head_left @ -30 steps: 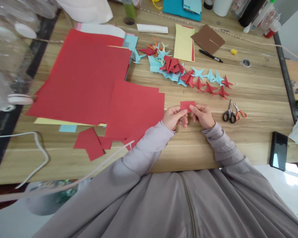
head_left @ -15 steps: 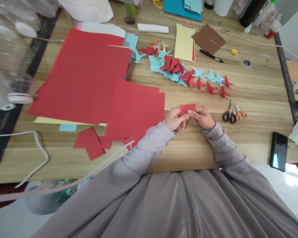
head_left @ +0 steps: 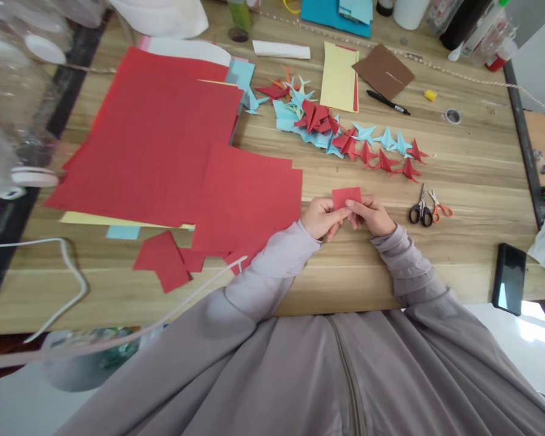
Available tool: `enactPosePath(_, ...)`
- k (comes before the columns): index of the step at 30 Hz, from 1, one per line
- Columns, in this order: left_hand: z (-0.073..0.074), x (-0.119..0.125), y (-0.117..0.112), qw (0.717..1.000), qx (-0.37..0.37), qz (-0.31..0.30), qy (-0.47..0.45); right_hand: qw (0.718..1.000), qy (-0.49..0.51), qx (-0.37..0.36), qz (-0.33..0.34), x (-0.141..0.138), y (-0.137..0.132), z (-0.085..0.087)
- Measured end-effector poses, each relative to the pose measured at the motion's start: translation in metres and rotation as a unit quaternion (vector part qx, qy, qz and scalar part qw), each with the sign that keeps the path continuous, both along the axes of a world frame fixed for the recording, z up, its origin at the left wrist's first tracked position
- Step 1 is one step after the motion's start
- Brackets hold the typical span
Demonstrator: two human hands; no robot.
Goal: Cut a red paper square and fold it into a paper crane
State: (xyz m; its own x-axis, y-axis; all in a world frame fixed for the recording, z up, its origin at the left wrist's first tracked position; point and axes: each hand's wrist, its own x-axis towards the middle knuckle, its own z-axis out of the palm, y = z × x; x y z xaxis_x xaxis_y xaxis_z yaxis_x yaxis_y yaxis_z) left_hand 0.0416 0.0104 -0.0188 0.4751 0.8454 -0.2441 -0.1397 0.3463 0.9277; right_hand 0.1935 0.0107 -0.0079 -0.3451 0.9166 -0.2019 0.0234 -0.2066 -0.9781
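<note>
Between my two hands is a small red square of paper (head_left: 346, 195), gripped along its lower edge. My left hand (head_left: 320, 218) pinches its lower left side, thumb on top. From the other side my right hand (head_left: 375, 215) pinches it too, and the two thumb tips meet near the middle. Large red paper sheets (head_left: 254, 194) lie just left of my left hand. Beyond my hands, folded red and light blue paper cranes (head_left: 384, 160) spread across the table. Black-handled scissors (head_left: 420, 211) and small orange-handled scissors (head_left: 439, 206) rest to the right of my right hand.
Smaller red paper pieces (head_left: 166, 263) and a white cable (head_left: 75, 266) are at the front left. Yellow paper (head_left: 338, 79), brown paper (head_left: 384, 71) and a black pen (head_left: 388, 103) lie at the back. A phone (head_left: 509, 278) sits at the right front edge.
The red square stands slightly higher between my fingers, showing more of its face. My fingers have shifted a little beneath it. The view has moved very slightly.
</note>
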Motion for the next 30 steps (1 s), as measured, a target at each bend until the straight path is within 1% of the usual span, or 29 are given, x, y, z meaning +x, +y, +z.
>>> enactPosePath(4, 0.0012, 0.0019, 0.0011, 1.0, -0.003, -0.02, -0.001, 0.999, 0.029, -0.011, 0.012, 0.0045, 0.0014, -0.0024)
enactPosePath(10, 0.004, 0.0037, 0.002, 0.999, -0.021, -0.023, -0.038, 0.999, 0.018, 0.017, 0.024, 0.0063, 0.0006, -0.0029)
enactPosePath(13, 0.0023, 0.0019, 0.0025, 0.998, -0.015, -0.04, -0.037, 1.0, -0.002, 0.027, 0.003, 0.0059, -0.0002, -0.0036)
enactPosePath(15, 0.0005, 0.0014, 0.0021, 0.999, 0.001, -0.038, -0.029, 1.0, -0.01, 0.024, -0.012, 0.0053, -0.0003, -0.0043)
enactPosePath(18, -0.0006, 0.0023, 0.0003, 1.0, 0.01, -0.003, -0.01, 0.999, -0.005, 0.016, -0.045, 0.004, -0.0004, -0.0054)
enactPosePath(21, 0.0011, 0.0031, -0.0015, 1.0, 0.012, 0.027, 0.0, 0.997, -0.001, 0.025, -0.075, 0.0033, -0.0017, -0.0062)
enactPosePath(23, 0.0029, 0.0026, -0.0022, 1.0, 0.023, 0.022, 0.003, 0.996, -0.015, 0.033, -0.076, 0.0033, -0.0032, -0.0062)
enactPosePath(27, 0.005, 0.0009, -0.0026, 0.998, 0.051, -0.032, 0.013, 0.996, -0.041, 0.051, -0.069, 0.0036, -0.0048, -0.0061)
enactPosePath(28, 0.0053, 0.0006, -0.0024, 0.998, 0.049, -0.031, 0.014, 0.995, -0.04, 0.052, -0.078, 0.0037, -0.0046, -0.0065)
enactPosePath(30, 0.0058, 0.0003, -0.0013, 0.999, 0.042, -0.002, 0.009, 0.992, -0.034, 0.047, -0.108, 0.0042, -0.0038, -0.0075)
